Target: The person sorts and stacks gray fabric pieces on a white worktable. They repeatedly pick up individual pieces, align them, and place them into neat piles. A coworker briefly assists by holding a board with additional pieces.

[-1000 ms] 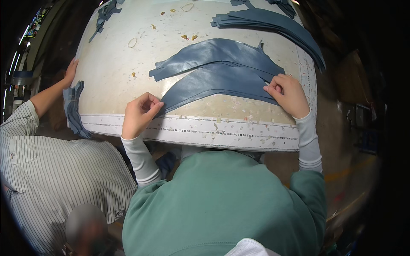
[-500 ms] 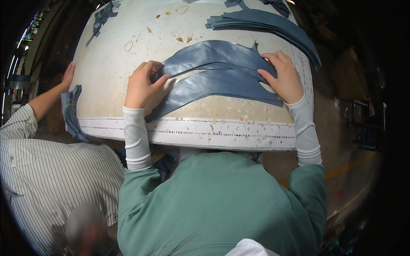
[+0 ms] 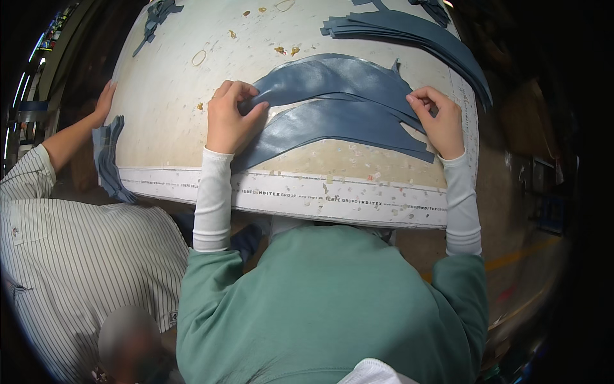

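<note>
Our L hand (image 3: 227, 121) was spread at far blue piece (image 3: 332, 73), L end; R hand (image 3: 442, 125) tips close tog. at R, hold unclear | lay on tabletop (image 3: 166, 121) beyond near blue piece (image 3: 339, 118) | we prob. were aligning; next needed even grip

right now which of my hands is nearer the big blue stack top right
Right: your right hand is below the stack in view; your left hand is farther, to its lower left.

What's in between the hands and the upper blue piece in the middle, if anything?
Nothing I can see: the left hand is at one end of the upper blue piece, the right hand at the other.
</note>
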{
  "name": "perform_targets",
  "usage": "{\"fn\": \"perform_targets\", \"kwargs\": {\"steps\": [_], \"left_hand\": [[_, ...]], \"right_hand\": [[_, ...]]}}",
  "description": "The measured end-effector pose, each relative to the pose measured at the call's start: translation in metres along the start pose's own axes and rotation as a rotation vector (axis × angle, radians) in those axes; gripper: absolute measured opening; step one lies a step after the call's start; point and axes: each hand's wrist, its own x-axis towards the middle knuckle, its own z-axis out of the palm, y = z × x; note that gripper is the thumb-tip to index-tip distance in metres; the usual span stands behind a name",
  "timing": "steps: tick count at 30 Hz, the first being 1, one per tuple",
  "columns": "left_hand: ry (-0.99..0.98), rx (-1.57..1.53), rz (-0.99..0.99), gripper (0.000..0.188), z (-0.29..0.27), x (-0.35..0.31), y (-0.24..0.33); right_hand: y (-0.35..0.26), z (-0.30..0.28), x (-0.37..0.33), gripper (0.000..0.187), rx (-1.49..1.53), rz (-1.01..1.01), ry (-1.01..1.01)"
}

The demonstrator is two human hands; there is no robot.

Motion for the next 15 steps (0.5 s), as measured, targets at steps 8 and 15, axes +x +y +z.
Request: {"fn": "perform_targets", "kwargs": {"steps": [8, 15], "left_hand": [[-0.045, -0.478, -0.271, 0.017, -0.006, -0.004, -0.004], [-0.28, -0.385, -0.416, 0.019, -0.021, -0.046, 0.011]], "right_hand": [[-0.003, -0.006, -0.005, 0.013, 0.075, 0.038, 0.021], [-0.011, -0.012, -0.051, 0.011, 0.116, 0.199, -0.151]]}}
